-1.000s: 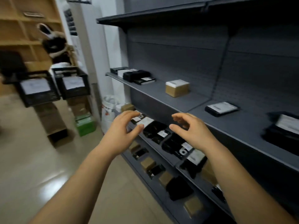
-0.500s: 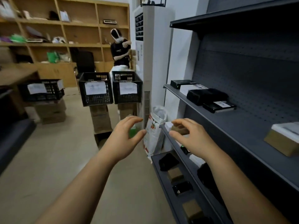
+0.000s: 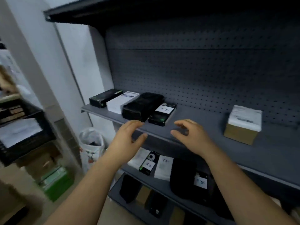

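Fingers point(image 3: 135, 125) of the left hand point(image 3: 128, 138) are spread and gently bent with the thumb held apart, and those of the right hand point(image 3: 192, 137) are loosely curled in the same way; neither hand holds or touches anything. Both hover in the air just in front of the middle shelf point(image 3: 204, 122), the left one nearest the black pouch point(image 3: 142, 104) and the right one a little to the right of the labelled black box point(image 3: 162, 114). These two lie side by side on the left part of that shelf, touching, the box at the pouch's right with a white tag on its top. Left of the pouch come a white box point(image 3: 121, 102) and then a black-and-green box point(image 3: 103, 98) at the shelf's end. Well apart to the right stands a cardboard box point(image 3: 242, 127) with a white top. Behind them rises a dark pegboard wall point(image 3: 194, 70). On the lower shelf point(image 3: 162, 184), below the forearms, lie more tagged boxes and a dark pouch. A white plastic bag point(image 3: 91, 143) sits on the floor by the shelving, and a black crate point(image 3: 24, 132) with a paper sheet on it is at the far left, blurred.
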The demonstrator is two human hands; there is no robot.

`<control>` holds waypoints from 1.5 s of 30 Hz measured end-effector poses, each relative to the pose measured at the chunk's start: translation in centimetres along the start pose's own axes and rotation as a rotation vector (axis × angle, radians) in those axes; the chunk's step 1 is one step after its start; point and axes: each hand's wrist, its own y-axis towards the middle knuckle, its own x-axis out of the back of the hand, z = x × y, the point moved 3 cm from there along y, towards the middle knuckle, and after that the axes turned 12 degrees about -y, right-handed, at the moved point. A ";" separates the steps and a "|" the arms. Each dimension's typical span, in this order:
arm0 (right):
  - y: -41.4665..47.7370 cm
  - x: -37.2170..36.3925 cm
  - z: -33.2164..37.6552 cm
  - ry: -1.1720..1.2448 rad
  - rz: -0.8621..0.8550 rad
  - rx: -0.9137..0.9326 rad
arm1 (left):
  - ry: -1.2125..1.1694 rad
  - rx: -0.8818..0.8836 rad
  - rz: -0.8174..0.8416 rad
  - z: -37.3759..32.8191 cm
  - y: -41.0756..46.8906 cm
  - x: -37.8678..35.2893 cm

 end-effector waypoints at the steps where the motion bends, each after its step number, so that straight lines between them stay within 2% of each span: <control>1: 0.9 0.0 -1.0 -0.009 -0.017 -0.041 | -0.004 -0.022 0.031 0.5 1.8 -1.0; 6: 5.6 -1.6 -3.6 -0.025 -0.068 -0.137 | 0.013 -0.095 0.132 2.9 10.1 -4.6; 14: 11.9 -5.0 -2.0 -0.064 -0.077 -0.176 | 0.619 -0.154 0.344 6.5 17.5 -6.1; 20: 13.3 -6.9 -1.2 -0.134 -0.066 -0.245 | 0.741 -0.317 0.426 7.8 18.2 -6.9; 24: 13.0 -6.9 -1.3 -0.100 -0.152 -0.360 | 0.603 -0.343 0.384 7.9 18.7 -6.7; 27: 12.9 -6.5 -1.2 -0.051 -0.204 -0.465 | 0.242 -0.324 0.334 7.5 19.2 -6.6; 30: 12.2 -6.2 -1.1 -0.001 -0.161 -0.547 | -0.150 -0.329 0.403 6.3 19.3 -7.2; 32: 11.6 -6.0 -1.5 0.014 -0.159 -0.580 | -0.273 -0.339 0.460 5.5 18.7 -7.9; 34: 11.1 -5.4 -2.1 0.067 -0.225 -0.614 | -0.356 -0.321 0.443 5.3 18.2 -8.5; 37: 10.9 -4.7 -2.5 0.299 -0.350 -0.637 | -0.435 -0.180 0.437 6.1 17.7 -8.8; 40: 11.2 -4.5 -2.1 0.435 -0.317 -0.590 | -0.349 -0.118 0.445 6.8 16.9 -9.7; 42: 10.7 -4.0 -2.4 0.376 -0.301 -0.598 | -0.323 -0.129 0.431 6.5 16.5 -10.4; 45: 9.0 -2.9 -4.2 0.106 -0.303 -0.643 | -0.248 -0.178 0.438 5.6 16.2 -11.8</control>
